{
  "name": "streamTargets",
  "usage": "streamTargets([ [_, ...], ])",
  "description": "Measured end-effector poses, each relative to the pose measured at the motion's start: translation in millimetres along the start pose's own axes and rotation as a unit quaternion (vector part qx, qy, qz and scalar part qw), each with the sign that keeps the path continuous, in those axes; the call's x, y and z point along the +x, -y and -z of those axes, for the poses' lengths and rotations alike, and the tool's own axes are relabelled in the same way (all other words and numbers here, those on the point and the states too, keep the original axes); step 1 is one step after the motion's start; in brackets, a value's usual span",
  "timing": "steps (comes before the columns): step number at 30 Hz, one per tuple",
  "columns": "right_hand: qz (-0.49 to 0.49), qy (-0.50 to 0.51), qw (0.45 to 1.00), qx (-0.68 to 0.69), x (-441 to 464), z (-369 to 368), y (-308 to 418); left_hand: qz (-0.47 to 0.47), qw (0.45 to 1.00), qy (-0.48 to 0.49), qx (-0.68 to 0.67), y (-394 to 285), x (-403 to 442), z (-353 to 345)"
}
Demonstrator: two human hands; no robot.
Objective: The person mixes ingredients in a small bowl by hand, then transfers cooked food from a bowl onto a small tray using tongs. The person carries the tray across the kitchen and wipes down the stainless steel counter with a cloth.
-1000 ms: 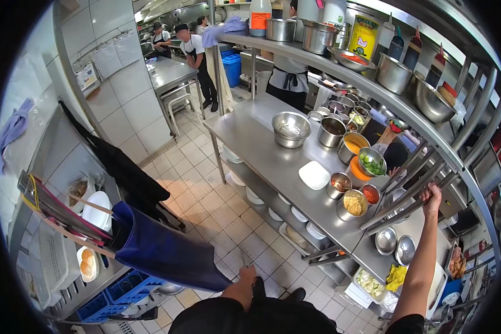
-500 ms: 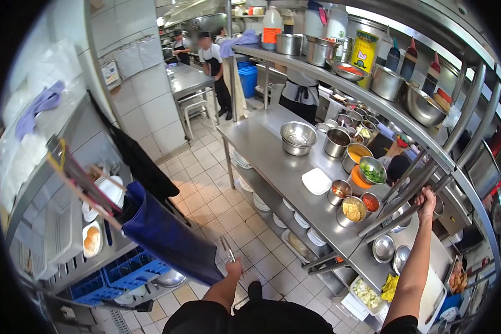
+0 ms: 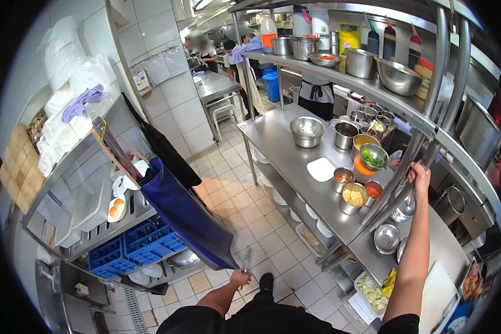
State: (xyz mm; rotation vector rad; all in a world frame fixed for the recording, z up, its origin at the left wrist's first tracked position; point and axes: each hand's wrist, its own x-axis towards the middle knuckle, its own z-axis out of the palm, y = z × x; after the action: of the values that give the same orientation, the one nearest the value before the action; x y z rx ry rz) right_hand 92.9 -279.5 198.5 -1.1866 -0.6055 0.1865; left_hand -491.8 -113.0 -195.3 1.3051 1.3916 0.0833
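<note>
My left hand (image 3: 240,278) hangs low over the tiled floor with its fingers closed round a pair of metal tongs (image 3: 247,256). The tongs point upward and are smeared by motion. Beside them hangs the lower end of a dark blue apron (image 3: 189,217). On the right, my right hand (image 3: 419,173) is wrapped round a metal post (image 3: 413,186) of the shelf above the steel counter (image 3: 286,125). Near that hand stand a bowl of green leaves (image 3: 373,156), a pot of chopped red food (image 3: 374,191) and a pot of yellow food (image 3: 354,196).
A nested metal bowl (image 3: 307,132) and a white square plate (image 3: 320,169) sit on the counter. Blue crates (image 3: 153,239) fill the left rack. Pots and squeeze bottles line the overhead shelf (image 3: 339,73). Several people stand farther back, one in an apron (image 3: 316,94) behind the counter.
The view has shifted left, so the counter and shelf appear turned. My right hand still grips the post. My left hand keeps the tongs, which now look blurred.
</note>
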Motion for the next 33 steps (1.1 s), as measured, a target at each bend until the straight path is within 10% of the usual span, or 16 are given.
streamTargets([
  [3,0.009,0.009,1.0,0.004,-3,0,-6,-0.19,0.926,-0.097,0.31,26,-30,1],
  [4,0.01,0.014,1.0,0.005,-1,1,-5,-0.022,0.978,-0.032,0.203,25,-38,1],
  [7,0.011,0.013,1.0,-0.007,-8,-6,4,-0.083,0.922,0.004,0.377,26,-53,7],
  [11,0.012,0.015,1.0,-0.012,-4,-4,3,0.0,0.968,-0.077,0.24,21,-46,7],
  [20,0.011,-0.007,1.0,-0.001,-2,1,-6,-0.207,0.881,0.011,0.426,-14,-7,-5],
  [31,0.003,-0.066,0.998,-0.012,-3,11,-7,-0.043,0.945,0.128,0.297,-68,65,32],
  [33,0.0,-0.056,0.998,-0.026,-5,9,-2,-0.004,0.985,0.014,0.172,-69,81,44],
])
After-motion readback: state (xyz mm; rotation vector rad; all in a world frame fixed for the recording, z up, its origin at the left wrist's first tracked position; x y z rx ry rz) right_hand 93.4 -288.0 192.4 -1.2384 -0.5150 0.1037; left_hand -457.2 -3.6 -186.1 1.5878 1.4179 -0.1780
